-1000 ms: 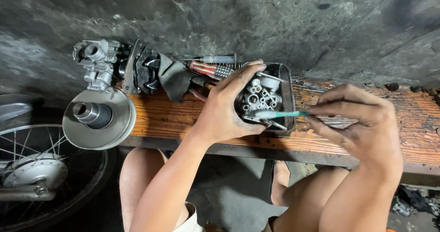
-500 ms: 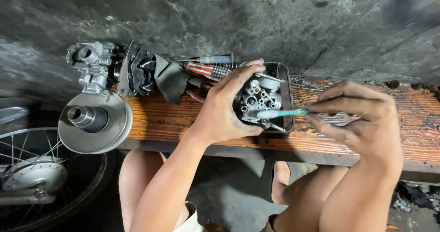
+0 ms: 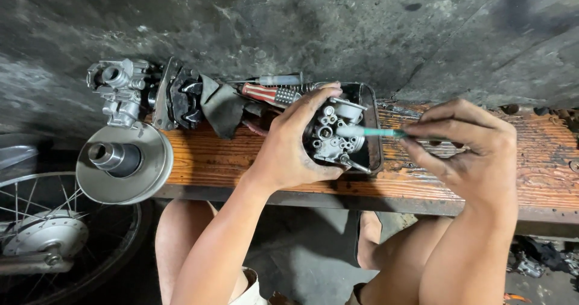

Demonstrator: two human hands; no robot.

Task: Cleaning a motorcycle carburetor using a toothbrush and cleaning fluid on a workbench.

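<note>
My left hand [image 3: 295, 142] wraps around a silver carburettor body [image 3: 332, 137], holding it inside a small black metal tray [image 3: 375, 142] on a worn wooden bench [image 3: 217, 160]. My right hand [image 3: 461, 148] pinches a thin teal-handled brush [image 3: 374, 132]. The brush's pale tip rests on top of the carburettor. My bare knees show below the bench edge.
A round silver pulley [image 3: 123, 163] overhangs the bench's left end, with a second carburettor [image 3: 117, 88] and a black part with a dark rag [image 3: 193, 100] behind it. A red-striped screwdriver [image 3: 268, 93] lies by the tray. A spoked wheel [image 3: 51, 238] stands lower left. A concrete wall backs the bench.
The view has shifted slightly. The brush tip has moved a little across the carburettor. Both hands keep their grip.
</note>
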